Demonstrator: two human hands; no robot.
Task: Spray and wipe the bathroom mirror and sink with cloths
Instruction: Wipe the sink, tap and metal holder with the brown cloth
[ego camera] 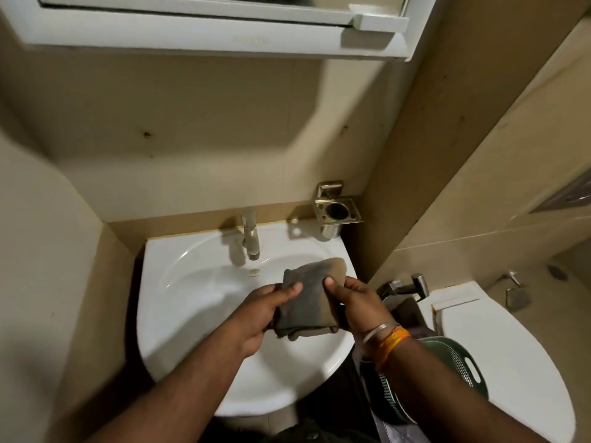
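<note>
Cloth (306, 298): you hold it above the white sink (192, 282), at the basin's 3 o'clock side. The sink sits in a beige-tiled alcove. A metal tap (250, 236) stands at the basin's 12 o'clock, and a metal tumbler holder (337, 211) is fixed to the wall at 1 o'clock. The white frame of the mirror cabinet (208, 33) runs along the top of your view. A white toilet lid (499, 340) lies at the sink's 3 o'clock, with a green perforated basket (460, 359) on its near edge.

The cloth is folded into a thick pad, dark grey with a brownish far edge. Your left hand (262, 314) pinches its 9 o'clock edge, thumb on top. Your right hand (358, 302) grips its 3 o'clock edge, thumb on top. Bangles (383, 334) circle your right wrist.
</note>
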